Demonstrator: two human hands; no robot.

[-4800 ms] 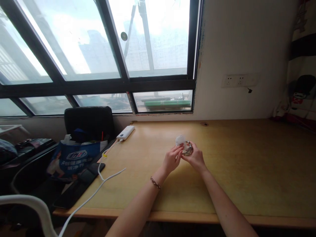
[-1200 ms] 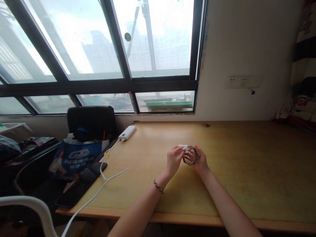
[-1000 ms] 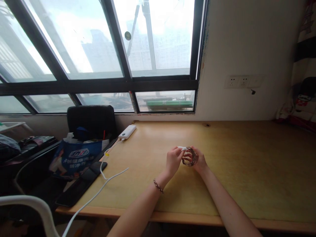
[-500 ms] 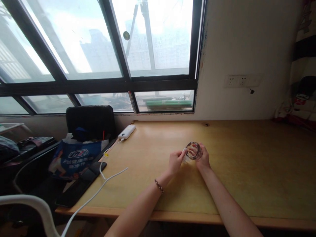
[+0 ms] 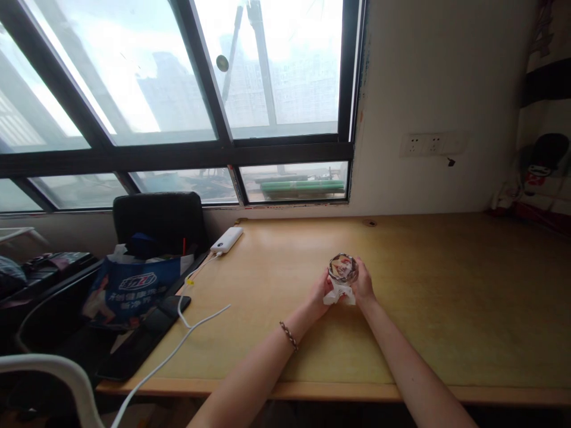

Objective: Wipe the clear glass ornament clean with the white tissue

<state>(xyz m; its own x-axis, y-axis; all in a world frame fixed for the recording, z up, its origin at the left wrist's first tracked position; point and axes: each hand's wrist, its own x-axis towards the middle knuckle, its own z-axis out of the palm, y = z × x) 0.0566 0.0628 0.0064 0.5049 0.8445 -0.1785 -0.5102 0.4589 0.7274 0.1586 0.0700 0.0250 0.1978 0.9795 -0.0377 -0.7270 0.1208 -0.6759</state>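
A clear glass [image 5: 343, 267] with a faceted rim is held between my two hands, its round mouth turned toward me. My left hand [image 5: 322, 291] closes on its left side. My right hand [image 5: 364, 284] wraps the other side. A crumpled white tissue [image 5: 339, 293] hangs below the glass between both hands, touching the left fingers. Fingers show through the glass; some fingertips are hidden behind it and the tissue.
The wooden table [image 5: 437, 297] lies under my hands. At its left edge are a white power bank [image 5: 226, 239] and a white cable [image 5: 167, 348]. A blue bag [image 5: 134, 291] sits on a black chair [image 5: 158, 223] beside the table.
The glass and both hands have shifted slightly left in view. The white tissue, mostly hidden before, now shows spread below the glass. My left thumb has left the rim's front.
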